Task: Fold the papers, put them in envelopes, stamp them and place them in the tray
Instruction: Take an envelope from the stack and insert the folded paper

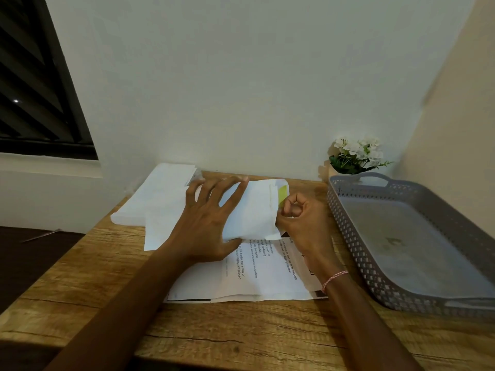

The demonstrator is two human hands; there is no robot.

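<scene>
A white envelope lies at the centre of the frame on the wooden desk. Its long axis runs from lower left up toward the right, and a yellow-green strip shows at its right end. The left hand lies flat across its middle, fingers straight and spread, pinning it down. The right hand sits just beside the right end and is plainly the nearer one to the strip. Its fingers are curled, with thumb and forefinger pinching the envelope's edge just below the strip. What they pinch is probably the flap or a peel-off liner, though the view is too soft to say which. The next move likely turns on that right end, with the flap folding leftward over the body. The envelope is thin, matte and lightly creased. Printed papers lie flat beneath it toward the lower centre. A stack of envelopes sits toward the upper left. A grey plastic tray with lattice walls stands at the right of the frame, near the right hand, and a small white-flowered plant stands behind it.
</scene>
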